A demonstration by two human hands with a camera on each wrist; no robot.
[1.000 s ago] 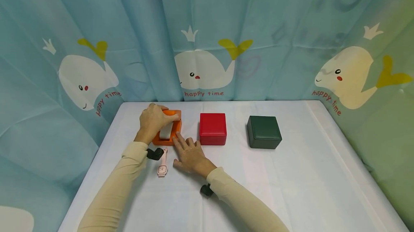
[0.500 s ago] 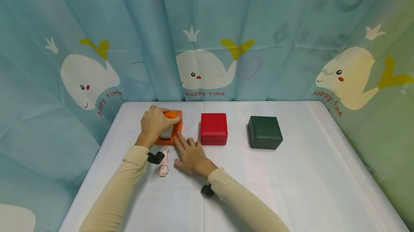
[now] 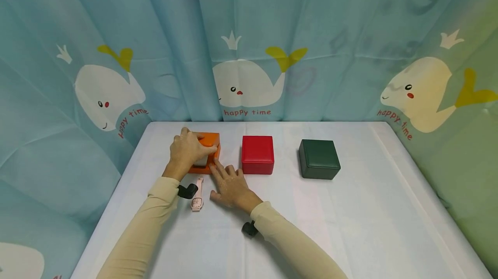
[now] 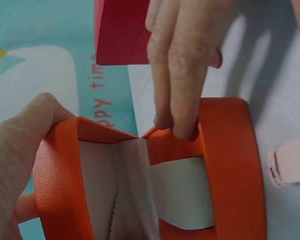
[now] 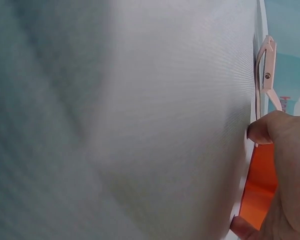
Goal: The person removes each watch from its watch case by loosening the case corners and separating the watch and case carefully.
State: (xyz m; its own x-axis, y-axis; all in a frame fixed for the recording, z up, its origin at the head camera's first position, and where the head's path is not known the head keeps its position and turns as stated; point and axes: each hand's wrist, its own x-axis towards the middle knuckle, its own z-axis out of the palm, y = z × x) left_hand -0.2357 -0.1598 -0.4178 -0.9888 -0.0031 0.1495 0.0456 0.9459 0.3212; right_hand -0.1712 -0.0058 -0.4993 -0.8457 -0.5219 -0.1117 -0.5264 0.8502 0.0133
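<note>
An orange watch box (image 3: 209, 138) stands at the back left of the table with its lid partly raised. My left hand (image 3: 186, 151) grips the lid (image 4: 62, 175), thumb on one side and fingers on the other. Fingertips of my right hand (image 3: 232, 189) press on the near right rim of the base, the fingers fairly straight. Inside the base sits a pale cushion (image 4: 182, 192). A pink wristwatch (image 3: 197, 202) lies on the table in front of the box; its strap also shows at the right edge of the left wrist view.
To the right of the orange box stands a closed red box (image 3: 257, 154), and farther right a closed dark green box (image 3: 319, 159). A white cloth covers the table (image 3: 369, 227). Behind it hangs a blue curtain (image 3: 167, 32) with whale prints.
The lid of the orange box has swung lower over the cushion, moved by my left hand. My right hand has stayed on the base, and the watch lies where it was.
</note>
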